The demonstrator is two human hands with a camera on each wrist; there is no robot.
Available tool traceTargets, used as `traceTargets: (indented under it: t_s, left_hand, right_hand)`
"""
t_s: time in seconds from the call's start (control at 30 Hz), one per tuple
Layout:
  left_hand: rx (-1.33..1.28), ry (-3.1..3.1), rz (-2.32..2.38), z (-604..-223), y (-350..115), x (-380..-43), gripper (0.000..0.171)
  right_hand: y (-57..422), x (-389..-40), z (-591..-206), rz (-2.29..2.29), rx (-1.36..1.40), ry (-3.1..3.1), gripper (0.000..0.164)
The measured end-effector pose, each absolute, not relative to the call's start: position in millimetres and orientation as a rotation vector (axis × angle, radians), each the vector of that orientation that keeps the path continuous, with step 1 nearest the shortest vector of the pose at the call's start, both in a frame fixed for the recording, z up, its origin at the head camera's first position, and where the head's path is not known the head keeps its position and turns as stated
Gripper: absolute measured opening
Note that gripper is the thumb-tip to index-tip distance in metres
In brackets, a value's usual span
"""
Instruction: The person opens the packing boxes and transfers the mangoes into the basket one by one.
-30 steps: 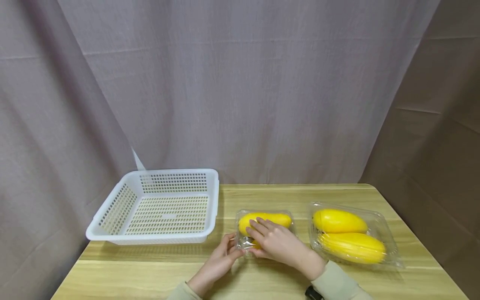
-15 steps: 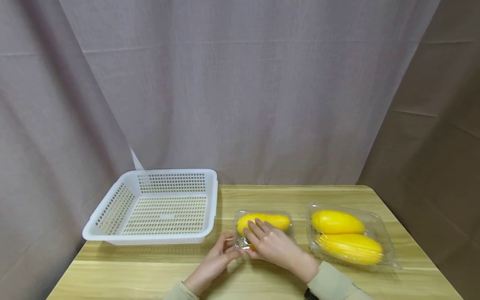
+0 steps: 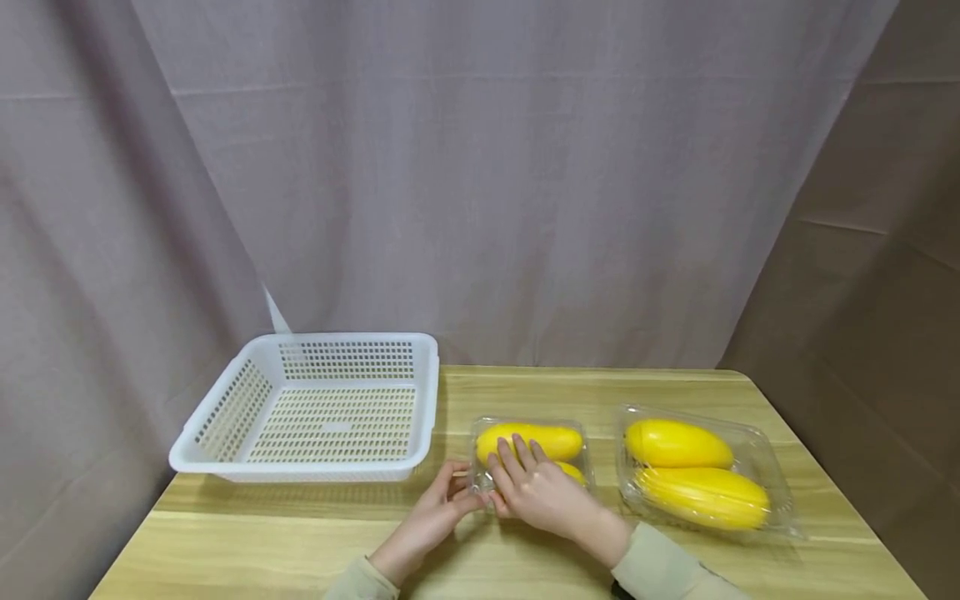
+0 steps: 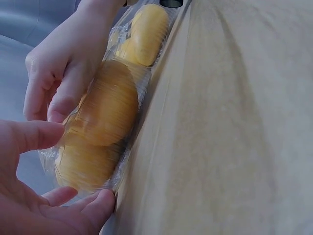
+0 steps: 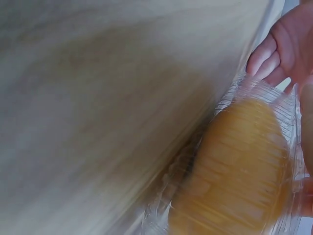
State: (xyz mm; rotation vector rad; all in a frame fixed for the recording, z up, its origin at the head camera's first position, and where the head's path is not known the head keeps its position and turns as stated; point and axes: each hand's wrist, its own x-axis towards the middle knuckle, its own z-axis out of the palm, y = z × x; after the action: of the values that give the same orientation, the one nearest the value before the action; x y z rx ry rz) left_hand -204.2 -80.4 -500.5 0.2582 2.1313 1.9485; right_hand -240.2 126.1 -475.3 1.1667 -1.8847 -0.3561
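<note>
A clear plastic clamshell box (image 3: 588,454) lies on the table near the middle, holding an oblong yellow fruit (image 3: 558,440) at the back and another yellow fruit (image 3: 573,472) in front, partly hidden by a hand. My left hand (image 3: 429,518) grips the box's left end; in the left wrist view its thumb is at the upper edge and fingertips at the bottom edge. My right hand (image 3: 551,497) lies across the top with outstretched fingers, pressing on the lid, its thumb at the front left corner. The right wrist view shows the fruit (image 5: 234,166) close behind ribbed plastic.
To the right stands a larger clear plastic box (image 3: 776,467) with two yellow fruits (image 3: 701,497) inside. A white perforated basket (image 3: 300,475) sits at the left on the wooden table (image 3: 300,542). A grey curtain (image 3: 487,208) hangs behind.
My right hand has turned slightly and shifted a little left on the lid, showing more of the front fruit. My left hand keeps its hold at the left end.
</note>
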Motion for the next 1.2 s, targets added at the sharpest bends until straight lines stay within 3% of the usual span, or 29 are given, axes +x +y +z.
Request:
traceTargets:
  t_s: [0.27,0.53,1.2]
  left_hand:
    - [0.256,2.120,1.932,-507,-79,-202,0.056]
    - [0.250,2.064,1.980,-506,-76,-201,0.065]
    - [0.204,2.097,1.988,-502,-77,-202,0.067]
  right_hand:
    - [130,-242,-464,-0.212,1.175,-1.970,0.058]
    - [140,-239,-464,-0.143,1.196,-2.021,0.056]
    - [188,-223,-463,0.140,1.085,-2.341,0.066]
